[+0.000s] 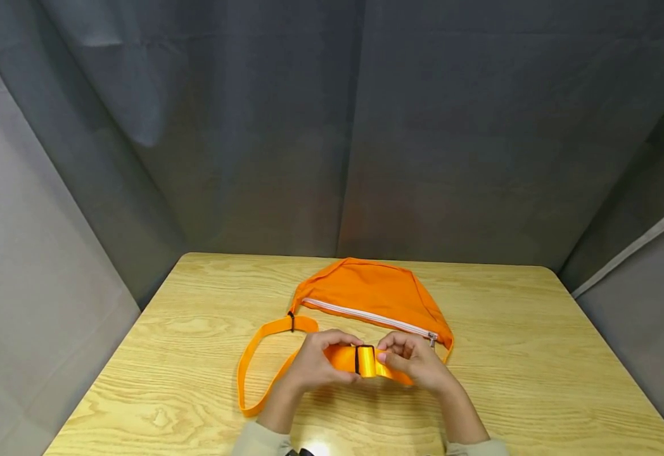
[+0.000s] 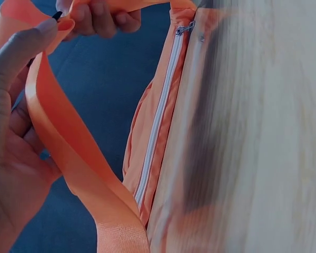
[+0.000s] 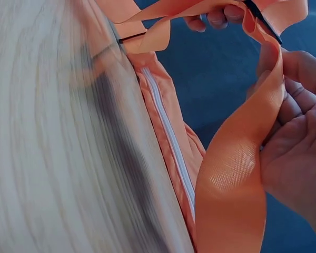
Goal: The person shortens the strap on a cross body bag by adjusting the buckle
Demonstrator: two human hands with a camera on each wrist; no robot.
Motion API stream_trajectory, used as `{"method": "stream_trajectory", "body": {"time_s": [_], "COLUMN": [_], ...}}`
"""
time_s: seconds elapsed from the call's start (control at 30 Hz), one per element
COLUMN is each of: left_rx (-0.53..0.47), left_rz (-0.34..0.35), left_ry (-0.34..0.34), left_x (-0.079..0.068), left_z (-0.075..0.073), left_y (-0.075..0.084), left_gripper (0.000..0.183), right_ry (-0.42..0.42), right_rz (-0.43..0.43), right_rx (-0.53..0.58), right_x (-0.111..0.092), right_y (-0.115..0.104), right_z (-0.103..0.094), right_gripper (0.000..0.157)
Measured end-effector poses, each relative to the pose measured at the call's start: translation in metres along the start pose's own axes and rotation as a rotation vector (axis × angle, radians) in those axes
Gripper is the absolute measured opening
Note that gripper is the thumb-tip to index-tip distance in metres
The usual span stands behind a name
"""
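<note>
An orange waist bag with a white zipper lies on the wooden table. Its orange strap is lifted in front of it, with a black slide buckle between the two hands. My left hand grips the buckle by its edges, thumb below and fingers above in the head view. Just right of it, my right hand pinches the strap between thumb and fingers. A short loop of webbing stands out through the buckle. In the right wrist view, the strap hangs down past the right palm.
A loop of the strap spreads over the table to the left. A second black fitting joins it near the bag's left corner. Grey curtains stand behind the table and at both sides.
</note>
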State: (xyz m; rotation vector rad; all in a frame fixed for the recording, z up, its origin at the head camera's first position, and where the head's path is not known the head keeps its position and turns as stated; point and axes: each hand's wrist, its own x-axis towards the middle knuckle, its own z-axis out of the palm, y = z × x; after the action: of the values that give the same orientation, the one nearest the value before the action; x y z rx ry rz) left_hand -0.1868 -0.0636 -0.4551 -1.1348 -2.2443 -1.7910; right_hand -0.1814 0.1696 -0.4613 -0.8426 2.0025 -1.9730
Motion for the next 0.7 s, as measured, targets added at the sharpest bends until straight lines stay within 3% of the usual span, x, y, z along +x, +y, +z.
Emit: {"method": "stream_trajectory", "body": {"time_s": [0.03,0.27,0.37,0.5,0.7], "left_rx": [0.003,0.065,0.074,0.079,0.088], "left_rz": [-0.007,-0.023,-0.012,0.014,-0.004], "left_ry": [0.006,0.031,0.031,0.035,0.042], "left_x": [0.0,0.003,0.004,0.002,-0.001], "left_z": [0.0,-0.004,-0.005,-0.004,-0.001], "left_y": [-0.003,0.026,0.028,0.016,-0.004], "left_gripper": [0.046,0.045,0.045,0.046,0.048], "right_ry": [0.003,-0.018,-0.011,0.045,0.085], "right_rz": [0.01,-0.01,-0.058,-0.116,-0.117], "right_rx": [-0.007,-0.139,-0.24,-0.352,-0.412], "right_x": [0.0,-0.001,0.002,0.003,0.002], "right_y": [-0.001,-0.007,-0.009,-0.018,-0.038], "right_z": [0.0,0.004,0.009,0.017,0.026], "right_gripper": [0.012,0.051,0.054,0.05,0.049]}}
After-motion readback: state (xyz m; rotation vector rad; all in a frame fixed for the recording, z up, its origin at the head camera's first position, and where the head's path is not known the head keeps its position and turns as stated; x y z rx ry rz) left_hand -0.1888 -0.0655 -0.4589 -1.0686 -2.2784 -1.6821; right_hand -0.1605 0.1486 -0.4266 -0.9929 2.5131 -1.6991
